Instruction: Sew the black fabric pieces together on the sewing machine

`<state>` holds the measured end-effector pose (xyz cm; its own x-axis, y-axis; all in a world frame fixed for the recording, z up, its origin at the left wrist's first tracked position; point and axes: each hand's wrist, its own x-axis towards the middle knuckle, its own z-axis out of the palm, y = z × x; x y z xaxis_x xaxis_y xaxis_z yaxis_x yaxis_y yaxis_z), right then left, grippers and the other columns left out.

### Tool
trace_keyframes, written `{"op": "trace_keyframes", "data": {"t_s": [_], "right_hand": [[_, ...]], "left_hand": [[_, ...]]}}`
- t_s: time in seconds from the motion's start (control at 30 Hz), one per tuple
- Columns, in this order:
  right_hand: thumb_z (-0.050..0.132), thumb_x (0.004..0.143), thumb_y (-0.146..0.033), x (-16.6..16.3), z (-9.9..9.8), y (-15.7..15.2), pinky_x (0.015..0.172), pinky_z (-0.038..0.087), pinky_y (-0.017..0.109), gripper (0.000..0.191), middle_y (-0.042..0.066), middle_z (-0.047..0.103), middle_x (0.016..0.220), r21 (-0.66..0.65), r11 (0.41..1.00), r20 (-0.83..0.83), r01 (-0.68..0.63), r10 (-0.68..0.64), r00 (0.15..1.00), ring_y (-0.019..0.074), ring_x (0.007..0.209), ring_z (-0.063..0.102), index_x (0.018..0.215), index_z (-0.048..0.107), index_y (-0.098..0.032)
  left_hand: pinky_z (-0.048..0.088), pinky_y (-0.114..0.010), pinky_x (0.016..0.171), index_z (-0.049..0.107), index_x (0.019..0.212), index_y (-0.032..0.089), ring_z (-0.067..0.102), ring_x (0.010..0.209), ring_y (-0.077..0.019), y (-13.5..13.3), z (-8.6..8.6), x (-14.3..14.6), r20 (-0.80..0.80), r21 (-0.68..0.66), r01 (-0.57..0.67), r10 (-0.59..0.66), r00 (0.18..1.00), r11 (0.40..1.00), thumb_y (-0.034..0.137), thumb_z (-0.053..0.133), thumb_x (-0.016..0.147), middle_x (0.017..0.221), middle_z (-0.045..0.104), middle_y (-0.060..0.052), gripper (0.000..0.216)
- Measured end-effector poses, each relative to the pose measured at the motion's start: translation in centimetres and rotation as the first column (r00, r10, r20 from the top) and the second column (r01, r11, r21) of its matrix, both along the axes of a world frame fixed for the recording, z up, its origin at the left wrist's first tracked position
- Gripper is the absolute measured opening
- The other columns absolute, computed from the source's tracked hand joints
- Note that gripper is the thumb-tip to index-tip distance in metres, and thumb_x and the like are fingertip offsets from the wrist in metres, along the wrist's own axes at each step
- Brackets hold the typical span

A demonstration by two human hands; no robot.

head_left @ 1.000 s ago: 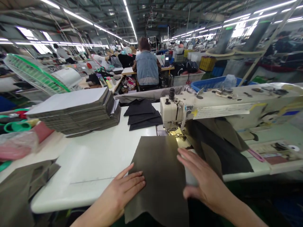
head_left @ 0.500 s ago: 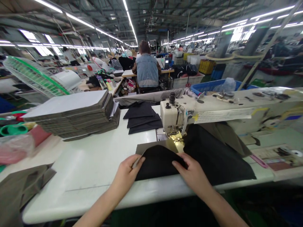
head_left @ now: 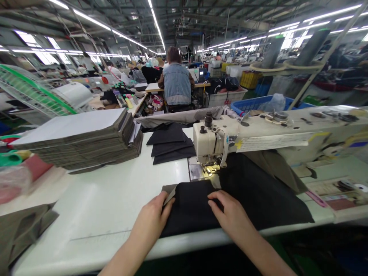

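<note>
My left hand (head_left: 152, 214) is closed on the left edge of a black fabric piece (head_left: 191, 211), where a grey-brown underside shows at the folded corner. On the right side of the same piece, my right hand (head_left: 231, 214) pinches with thumb and forefinger close together near its upper edge. The piece lies at the table's front edge, just before the sewing machine's needle area (head_left: 211, 168). A larger black panel (head_left: 264, 195) spreads to the right, under the sewing machine (head_left: 258, 130).
Dark cut pieces (head_left: 171, 145) lie left of the machine head. A tall stack of grey-brown panels (head_left: 80, 143) stands at the table's left, with folded grey-brown cloth (head_left: 25, 230) at the front left corner. Ahead, a person in a denim vest (head_left: 177, 84) sits facing away.
Both hands have drawn the black piece slightly toward me, away from the needle. Its raised upper edge now lies flatter, and more of the metal needle plate shows.
</note>
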<state>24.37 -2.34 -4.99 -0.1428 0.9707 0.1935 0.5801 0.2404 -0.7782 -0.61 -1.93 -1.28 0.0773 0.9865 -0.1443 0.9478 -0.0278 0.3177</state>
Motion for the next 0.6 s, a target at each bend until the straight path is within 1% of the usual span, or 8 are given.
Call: {"op": "trace_keyframes", "data": {"t_s": [0.17, 0.37, 0.6], "right_hand": [[0.052, 0.091, -0.022, -0.11, -0.54, 0.16, 0.083, 0.053, 0.032, 0.015, 0.004, 0.071, 0.095, -0.016, 1.000, -0.008, 0.013, -0.013, 1.000, 0.0204, 0.091, 0.070, 0.096, 0.066, -0.023], [0.053, 0.091, -0.024, -0.16, -0.27, 0.56, 0.086, 0.053, 0.035, 0.016, 0.005, 0.073, 0.098, -0.074, 0.997, -0.026, 0.025, -0.027, 0.999, 0.0221, 0.094, 0.070, 0.096, 0.068, -0.023], [0.051, 0.090, -0.024, -0.26, -0.16, 0.52, 0.086, 0.054, 0.035, 0.018, 0.005, 0.072, 0.096, -0.067, 0.997, -0.018, 0.043, -0.044, 0.999, 0.0216, 0.092, 0.070, 0.095, 0.068, -0.022]], "left_hand": [[0.046, -0.031, 0.069, 0.048, 0.084, 0.023, 0.071, 0.079, -0.0265, 0.29, 0.19, 0.43, -0.057, -0.025, -0.014, 0.012, 0.998, 1.000, 0.028, 0.046, 0.098, 0.079, 0.069, -0.005, 0.015], [0.047, -0.031, 0.072, 0.049, 0.088, 0.023, 0.072, 0.084, -0.0270, 0.54, 0.52, 0.72, -0.099, -0.057, -0.041, 0.035, 0.995, 0.998, 0.024, 0.046, 0.099, 0.084, 0.071, -0.006, 0.011], [0.047, -0.031, 0.072, 0.051, 0.089, 0.022, 0.072, 0.084, -0.0278, 0.72, 0.24, 0.60, -0.097, -0.054, -0.034, 0.029, 0.995, 0.998, 0.025, 0.047, 0.099, 0.083, 0.071, -0.007, 0.011]]}}
